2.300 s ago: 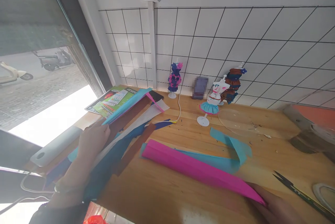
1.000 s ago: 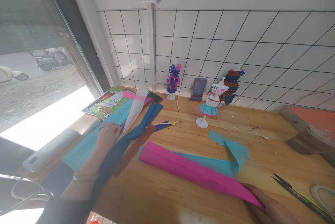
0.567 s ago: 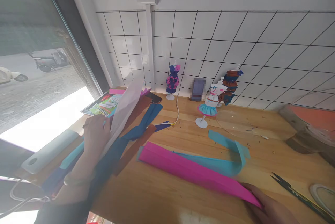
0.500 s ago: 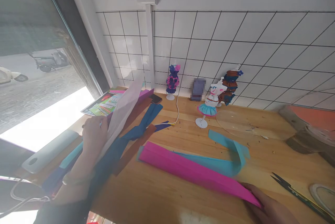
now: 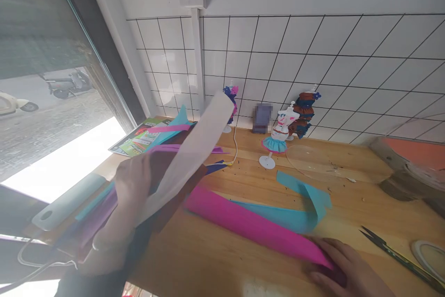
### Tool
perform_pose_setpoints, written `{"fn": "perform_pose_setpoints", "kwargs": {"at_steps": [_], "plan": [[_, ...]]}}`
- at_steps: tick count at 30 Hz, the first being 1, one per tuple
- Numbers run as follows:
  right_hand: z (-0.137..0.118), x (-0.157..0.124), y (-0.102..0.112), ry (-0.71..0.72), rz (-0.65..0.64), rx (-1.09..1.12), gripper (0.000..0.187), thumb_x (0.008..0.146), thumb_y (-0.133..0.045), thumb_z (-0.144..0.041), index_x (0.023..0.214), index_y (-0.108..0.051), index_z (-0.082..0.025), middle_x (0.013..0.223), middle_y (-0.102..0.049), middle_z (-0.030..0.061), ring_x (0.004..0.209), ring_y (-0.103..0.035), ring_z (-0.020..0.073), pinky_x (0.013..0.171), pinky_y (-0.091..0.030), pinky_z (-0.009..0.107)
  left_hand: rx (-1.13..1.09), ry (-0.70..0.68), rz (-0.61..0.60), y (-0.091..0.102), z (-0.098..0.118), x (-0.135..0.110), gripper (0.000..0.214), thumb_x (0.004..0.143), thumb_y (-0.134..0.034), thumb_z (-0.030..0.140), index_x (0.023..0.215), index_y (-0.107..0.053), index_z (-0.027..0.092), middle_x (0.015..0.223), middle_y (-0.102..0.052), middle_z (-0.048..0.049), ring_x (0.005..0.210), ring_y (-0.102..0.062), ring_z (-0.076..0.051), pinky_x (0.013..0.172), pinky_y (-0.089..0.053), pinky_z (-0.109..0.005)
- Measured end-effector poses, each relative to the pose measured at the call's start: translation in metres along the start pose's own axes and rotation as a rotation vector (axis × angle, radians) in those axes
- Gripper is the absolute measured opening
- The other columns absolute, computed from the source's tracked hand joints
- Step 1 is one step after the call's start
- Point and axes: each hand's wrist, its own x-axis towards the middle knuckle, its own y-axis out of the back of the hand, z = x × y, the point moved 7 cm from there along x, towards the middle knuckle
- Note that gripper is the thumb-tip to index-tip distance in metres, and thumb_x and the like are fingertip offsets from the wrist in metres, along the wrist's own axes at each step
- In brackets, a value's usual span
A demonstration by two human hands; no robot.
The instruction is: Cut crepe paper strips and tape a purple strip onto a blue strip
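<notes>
A pale bar (image 5: pixel 69 204) lies at about 8 o'clock from the left hand (image 5: pixel 132 181). That blurred hand curls among coloured strips (image 5: pixel 170 128); I cannot tell which, if any, its fingers grip. A white strip (image 5: pixel 198 144) rises beside it, pointing to 1 o'clock. A pink strip (image 5: pixel 253 223) runs toward 10 o'clock from the right hand (image 5: pixel 351 264), which clasps its near end between thumb and fingers. Snips (image 5: pixel 396 254) lie at 2 o'clock from that hand.

Print on the green booklet (image 5: pixel 131 148) is too blurred to read.
</notes>
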Motion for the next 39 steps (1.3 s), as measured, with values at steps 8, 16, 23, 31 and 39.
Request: {"fn": "perform_pose_setpoints", "kwargs": {"at_steps": [8, 16, 23, 31, 39], "plan": [[-0.069, 0.021, 0.012, 0.179, 0.074, -0.103, 0.044, 0.084, -0.042, -0.044, 0.124, -0.046, -0.026, 0.129, -0.047, 0.0073, 0.113, -0.049, 0.0218, 0.092, -0.045, 0.037, -0.263, -0.509, -0.073, -0.035, 0.055, -0.040, 0.015, 0.084, -0.046, 0.019, 0.095, -0.055, 0.017, 0.092, -0.066, -0.0090, 0.093, -0.060, -0.020, 0.083, -0.045, -0.036], [-0.171, 0.085, 0.012, 0.472, -0.013, -0.082, 0.039, 0.089, -0.032, -0.025, 0.127, -0.038, -0.023, 0.135, -0.038, 0.0107, 0.089, -0.060, 0.0177, 0.076, -0.049, 0.034, -0.221, -0.569, -0.198, -0.040, 0.060, -0.047, 0.012, 0.084, -0.044, 0.017, 0.089, -0.055, 0.018, 0.083, -0.065, -0.0057, 0.085, -0.059, -0.018, 0.079, -0.044, -0.033], [-0.170, 0.128, -0.021, 0.451, -0.273, -0.247, 0.033, 0.076, -0.055, -0.024, 0.108, -0.053, -0.018, 0.106, -0.057, 0.0093, 0.084, -0.060, 0.0220, 0.069, -0.045, 0.031, -0.121, -0.468, -0.333, -0.056, 0.054, -0.048, 0.036, 0.082, -0.046, 0.023, 0.118, -0.048, 0.019, 0.115, -0.053, -0.0125, 0.110, -0.046, -0.027, 0.085, -0.043, -0.041], [-0.172, 0.132, -0.027, 0.568, -0.215, -0.310, 0.027, 0.084, -0.036, -0.009, 0.081, -0.061, -0.019, 0.083, -0.062, 0.0056, 0.077, -0.060, 0.0167, 0.066, -0.042, 0.027, -0.484, -0.095, -0.579, -0.082, 0.031, -0.046, 0.036, 0.089, -0.032, 0.031, 0.117, -0.053, 0.023, 0.112, -0.061, -0.0039, 0.104, -0.054, -0.021, 0.088, -0.043, -0.035], [-0.208, 0.166, -0.006, 0.562, -0.023, -0.167, 0.025, 0.090, -0.033, -0.020, 0.095, -0.058, -0.017, 0.091, -0.062, 0.0072, 0.082, -0.059, 0.0164, 0.069, -0.044, 0.028, -0.674, 0.618, -0.180, -0.037, -0.017, -0.022, 0.041, 0.084, -0.037, 0.048, 0.095, -0.063, 0.018, 0.086, -0.064, -0.0026, 0.077, -0.057, -0.019, 0.061, -0.046, -0.027]]}}
